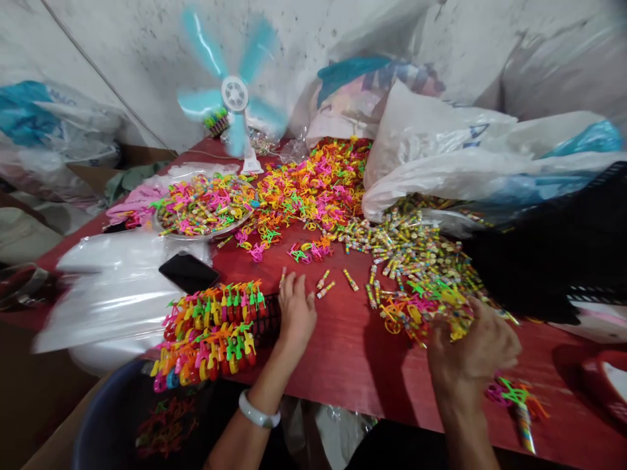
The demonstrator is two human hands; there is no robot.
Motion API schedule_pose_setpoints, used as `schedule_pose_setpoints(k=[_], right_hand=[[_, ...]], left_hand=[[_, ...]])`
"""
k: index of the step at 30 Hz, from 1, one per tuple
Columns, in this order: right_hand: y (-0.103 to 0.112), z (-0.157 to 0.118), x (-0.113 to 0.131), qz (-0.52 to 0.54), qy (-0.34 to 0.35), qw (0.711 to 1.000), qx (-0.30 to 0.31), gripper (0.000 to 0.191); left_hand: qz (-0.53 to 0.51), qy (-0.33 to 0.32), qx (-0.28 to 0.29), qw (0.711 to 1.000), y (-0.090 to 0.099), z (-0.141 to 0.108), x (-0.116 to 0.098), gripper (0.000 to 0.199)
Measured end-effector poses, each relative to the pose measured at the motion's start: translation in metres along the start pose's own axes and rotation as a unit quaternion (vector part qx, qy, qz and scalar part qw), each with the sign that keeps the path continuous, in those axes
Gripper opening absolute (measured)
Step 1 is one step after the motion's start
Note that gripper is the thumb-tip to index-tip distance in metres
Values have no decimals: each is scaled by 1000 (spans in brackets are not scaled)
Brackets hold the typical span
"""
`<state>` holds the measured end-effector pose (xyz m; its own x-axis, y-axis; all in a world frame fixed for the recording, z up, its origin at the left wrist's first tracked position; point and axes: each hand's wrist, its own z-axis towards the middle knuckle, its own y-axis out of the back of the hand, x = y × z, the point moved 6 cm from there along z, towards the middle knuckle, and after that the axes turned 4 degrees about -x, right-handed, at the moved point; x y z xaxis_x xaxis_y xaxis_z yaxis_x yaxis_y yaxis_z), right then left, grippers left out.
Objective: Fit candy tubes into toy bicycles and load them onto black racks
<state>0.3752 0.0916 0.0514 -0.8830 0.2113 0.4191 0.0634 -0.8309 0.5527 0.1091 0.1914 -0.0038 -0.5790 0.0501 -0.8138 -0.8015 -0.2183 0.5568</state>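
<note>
My left hand [296,316] is at the right end of a black mesh rack [267,320], its fingers bent together. A small patterned tube [283,277] stands upright at its fingertips, partly hidden. Rows of bright plastic toy bicycles [210,336] stand along the rack. Over on the right, my right hand [473,343] reaches to a small heap of loose toy bicycles [414,313], thumb and forefinger apart, nothing visible between them. Several printed tubes [350,279] lie between the hands. By my right wrist lies a tube with toy pieces at its top [525,427].
A large pile of toy bicycles [313,189] and a heap of tubes [416,245] cover the red table's [337,352] back. Around them are a full tray [230,228], a spinning fan [235,94], a phone [189,273], plastic bags [441,137], black cloth [548,241] and a tub [102,418].
</note>
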Motion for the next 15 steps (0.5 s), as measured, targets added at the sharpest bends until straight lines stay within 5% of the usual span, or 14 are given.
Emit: schedule_pose_setpoints(k=[2,7,9,15], right_hand=[[-14,0,22,14,78,997,-2,48],[-103,-53,100,149,217,932,250,50],[-125,-69,116,172,241,910,291,46],[-117,-83,109,155,239,922,263,31]], left_hand=[[87,12,-31,996,-5,13,3,49],[182,47,-39,981,-20,37,7,58],[190,37,-49,980,-25,49,0,59],[202,-37,33,978,-55,94,-26,50]])
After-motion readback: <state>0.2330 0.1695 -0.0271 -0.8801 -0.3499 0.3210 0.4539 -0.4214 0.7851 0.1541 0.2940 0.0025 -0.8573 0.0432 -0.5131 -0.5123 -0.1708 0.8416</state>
